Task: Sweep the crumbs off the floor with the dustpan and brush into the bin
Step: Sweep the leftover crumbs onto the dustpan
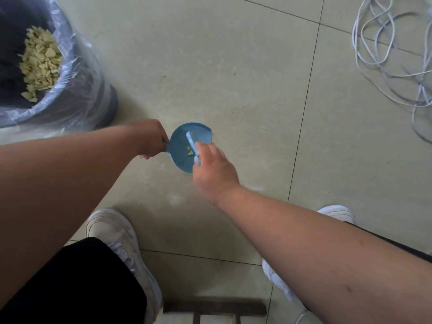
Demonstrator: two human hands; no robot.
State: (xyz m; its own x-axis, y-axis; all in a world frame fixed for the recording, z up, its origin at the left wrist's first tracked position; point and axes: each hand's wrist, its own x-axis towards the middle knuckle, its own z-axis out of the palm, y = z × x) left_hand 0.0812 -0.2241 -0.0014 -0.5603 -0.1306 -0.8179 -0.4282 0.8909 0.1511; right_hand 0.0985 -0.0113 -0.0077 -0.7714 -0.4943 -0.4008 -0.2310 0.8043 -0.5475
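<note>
Head view: blue dustpan [181,148] sits low over the tiled floor [233,78]; can't tell if its lip touches. Left hand [152,137] grip is closed round the dustpan's handle on the side toward the bin [77,73]. Right hand [211,170] grip is closed on the brush [192,146], fingers wrapped over its near end; the brush's far end lies across the dustpan's open mouth. A few pale yellow crumbs [190,152] lie inside the dustpan, just beside the brush, between the two grips. The bin stands up and left of the dustpan, near but not touching, lined with a clear bag and holding a heap of the same yellow bits. White cable tangle [392,50] well right of the dustpan. White shoes [112,230] below the dustpan, one each side.
</note>
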